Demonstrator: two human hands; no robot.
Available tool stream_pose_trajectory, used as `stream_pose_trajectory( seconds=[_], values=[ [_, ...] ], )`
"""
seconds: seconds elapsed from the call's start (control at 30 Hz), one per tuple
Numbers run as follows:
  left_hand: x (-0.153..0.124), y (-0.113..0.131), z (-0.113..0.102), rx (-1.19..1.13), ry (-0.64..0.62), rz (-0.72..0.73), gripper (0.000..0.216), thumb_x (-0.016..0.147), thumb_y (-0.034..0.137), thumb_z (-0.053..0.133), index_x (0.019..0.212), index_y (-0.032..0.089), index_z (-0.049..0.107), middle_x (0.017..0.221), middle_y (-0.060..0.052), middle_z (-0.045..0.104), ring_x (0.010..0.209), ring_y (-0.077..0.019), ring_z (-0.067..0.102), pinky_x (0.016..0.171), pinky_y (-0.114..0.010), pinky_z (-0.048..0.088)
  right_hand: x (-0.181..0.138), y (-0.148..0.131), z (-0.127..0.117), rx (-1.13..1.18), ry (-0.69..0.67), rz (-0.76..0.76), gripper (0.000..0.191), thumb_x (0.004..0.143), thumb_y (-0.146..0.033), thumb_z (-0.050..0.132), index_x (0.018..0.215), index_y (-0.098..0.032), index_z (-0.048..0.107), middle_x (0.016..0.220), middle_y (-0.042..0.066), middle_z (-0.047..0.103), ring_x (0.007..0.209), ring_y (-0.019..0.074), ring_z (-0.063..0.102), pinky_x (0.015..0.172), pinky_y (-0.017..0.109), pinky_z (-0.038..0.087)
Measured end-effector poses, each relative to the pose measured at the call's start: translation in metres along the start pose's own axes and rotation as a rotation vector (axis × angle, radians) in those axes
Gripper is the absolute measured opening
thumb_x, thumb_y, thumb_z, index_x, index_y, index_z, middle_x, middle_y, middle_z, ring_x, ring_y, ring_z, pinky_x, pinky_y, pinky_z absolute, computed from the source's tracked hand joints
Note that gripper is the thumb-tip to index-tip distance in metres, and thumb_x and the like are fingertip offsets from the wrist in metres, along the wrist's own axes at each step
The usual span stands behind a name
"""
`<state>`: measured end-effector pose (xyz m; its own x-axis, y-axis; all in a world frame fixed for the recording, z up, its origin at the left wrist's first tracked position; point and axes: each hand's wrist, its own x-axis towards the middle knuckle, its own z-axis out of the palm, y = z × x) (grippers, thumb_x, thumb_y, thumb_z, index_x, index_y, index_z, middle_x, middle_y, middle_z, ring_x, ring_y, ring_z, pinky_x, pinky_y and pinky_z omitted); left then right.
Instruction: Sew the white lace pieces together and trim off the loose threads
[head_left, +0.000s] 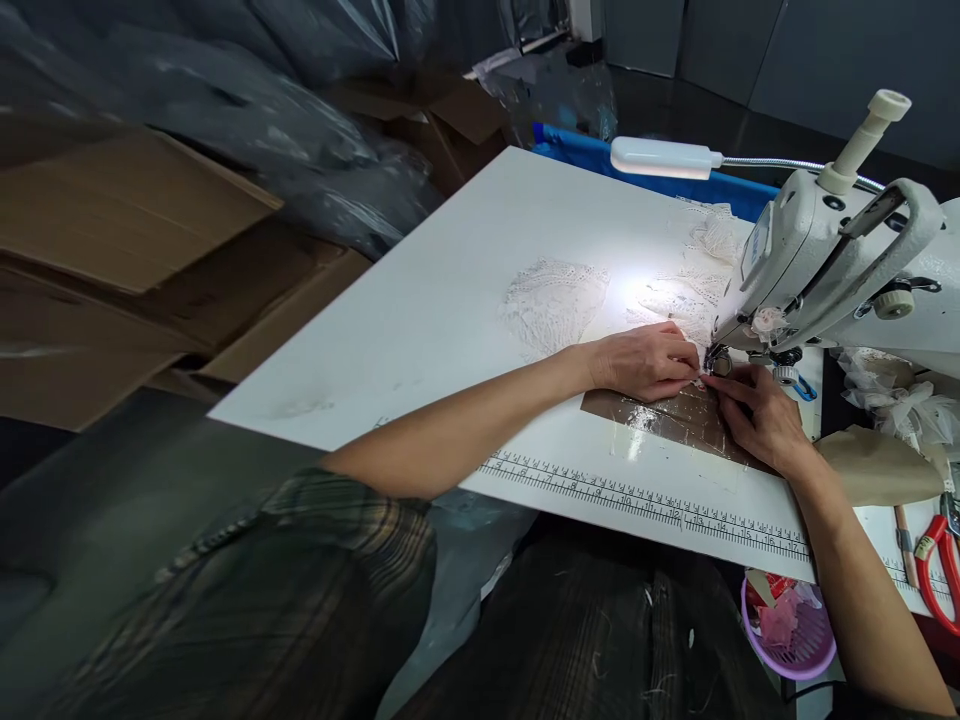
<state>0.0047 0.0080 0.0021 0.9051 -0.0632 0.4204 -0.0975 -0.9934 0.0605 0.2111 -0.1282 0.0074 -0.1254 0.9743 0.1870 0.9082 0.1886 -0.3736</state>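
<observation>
My left hand lies on the white sewing table, its fingertips pinched together just in front of the needle of the white sewing machine. My right hand rests beside it on a brown taped patch, fingers closed and meeting the left fingertips at the presser foot. What they pinch is too small to name. White lace lies on the table beyond my left hand, brightly lit by the machine's lamp.
A printed ruler runs along the table's near edge. Red-handled scissors lie at the far right. A purple basket of scraps hangs below the table. Cardboard boxes and plastic sheeting fill the left. Blue fabric lies behind the table.
</observation>
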Motion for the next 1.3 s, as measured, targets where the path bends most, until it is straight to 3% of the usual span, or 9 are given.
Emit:
stream_pose_trajectory(
  seconds=[0.1, 0.23, 0.37, 0.53, 0.63, 0.73, 0.9, 1.3],
  values=[
    [-0.001, 0.001, 0.001, -0.008, 0.035, 0.021, 0.026, 0.095, 0.018, 0.048, 0.098, 0.014, 0.073, 0.103, -0.013, 0.073, 0.085, -0.0173, 0.068, 0.083, -0.036, 0.055, 0.002, 0.006, 0.001, 0.189, 0.064, 0.045, 0.037, 0.091, -0.024, 0.048, 0.117, -0.028, 0.074, 0.115, 0.006, 0.073, 0.104, 0.024, 0.068, 0.091, 0.04, 0.055],
    [-0.001, 0.003, 0.001, -0.029, 0.059, 0.018, 0.024, 0.093, 0.021, 0.051, 0.096, 0.013, 0.073, 0.103, -0.013, 0.073, 0.083, -0.0185, 0.068, 0.081, -0.038, 0.054, 0.004, 0.01, 0.0, 0.264, 0.108, 0.116, 0.038, 0.09, -0.023, 0.045, 0.112, -0.023, 0.075, 0.108, 0.006, 0.077, 0.098, 0.0234, 0.07, 0.09, 0.039, 0.056],
    [0.0, 0.004, -0.001, -0.07, 0.024, -0.021, 0.021, 0.091, 0.023, 0.054, 0.097, 0.016, 0.073, 0.105, -0.012, 0.073, 0.086, -0.0187, 0.068, 0.085, -0.039, 0.054, 0.002, 0.007, 0.001, 0.163, 0.109, 0.071, 0.04, 0.088, -0.022, 0.046, 0.115, -0.023, 0.075, 0.111, 0.008, 0.076, 0.101, 0.0247, 0.069, 0.094, 0.042, 0.055],
    [0.002, 0.006, -0.004, -0.091, -0.033, -0.067, 0.018, 0.089, 0.024, 0.056, 0.092, 0.019, 0.073, 0.105, -0.01, 0.072, 0.083, -0.0178, 0.066, 0.085, -0.038, 0.052, -0.001, 0.001, 0.001, -0.068, 0.016, -0.02, 0.04, 0.093, -0.025, 0.047, 0.123, -0.032, 0.072, 0.112, 0.008, 0.071, 0.09, 0.0228, 0.067, 0.078, 0.038, 0.057],
    [0.004, 0.007, -0.005, -0.05, -0.039, -0.068, 0.018, 0.089, 0.026, 0.056, 0.086, 0.02, 0.072, 0.102, -0.008, 0.073, 0.083, -0.0178, 0.064, 0.093, -0.041, 0.047, -0.001, -0.002, 0.0, -0.179, -0.011, -0.044, 0.039, 0.093, -0.027, 0.049, 0.124, -0.034, 0.072, 0.109, 0.008, 0.068, 0.086, 0.0216, 0.064, 0.072, 0.034, 0.055],
    [0.006, 0.009, -0.006, -0.009, -0.037, -0.064, 0.018, 0.089, 0.03, 0.056, 0.083, 0.022, 0.071, 0.099, -0.004, 0.074, 0.086, -0.019, 0.063, 0.101, -0.046, 0.039, -0.002, -0.005, -0.001, -0.214, -0.023, -0.043, 0.04, 0.093, -0.028, 0.048, 0.124, -0.033, 0.072, 0.11, 0.008, 0.067, 0.084, 0.0211, 0.062, 0.066, 0.032, 0.053],
    [0.004, 0.009, -0.006, 0.024, -0.064, -0.077, 0.02, 0.09, 0.031, 0.054, 0.086, 0.022, 0.071, 0.1, -0.005, 0.073, 0.083, -0.0192, 0.061, 0.096, -0.043, 0.038, -0.002, -0.009, -0.001, -0.25, -0.042, -0.012, 0.04, 0.092, -0.028, 0.049, 0.125, -0.033, 0.071, 0.11, 0.009, 0.066, 0.079, 0.02, 0.061, 0.057, 0.029, 0.048],
    [0.001, 0.013, -0.009, 0.033, -0.066, -0.085, 0.02, 0.089, 0.034, 0.057, 0.095, 0.021, 0.071, 0.108, -0.007, 0.072, 0.087, -0.0207, 0.061, 0.095, -0.042, 0.04, -0.002, -0.018, 0.004, -0.297, -0.054, 0.002, 0.041, 0.095, -0.028, 0.042, 0.128, -0.026, 0.066, 0.109, 0.014, 0.062, 0.076, 0.021, 0.057, 0.059, 0.032, 0.048]
  ],
)
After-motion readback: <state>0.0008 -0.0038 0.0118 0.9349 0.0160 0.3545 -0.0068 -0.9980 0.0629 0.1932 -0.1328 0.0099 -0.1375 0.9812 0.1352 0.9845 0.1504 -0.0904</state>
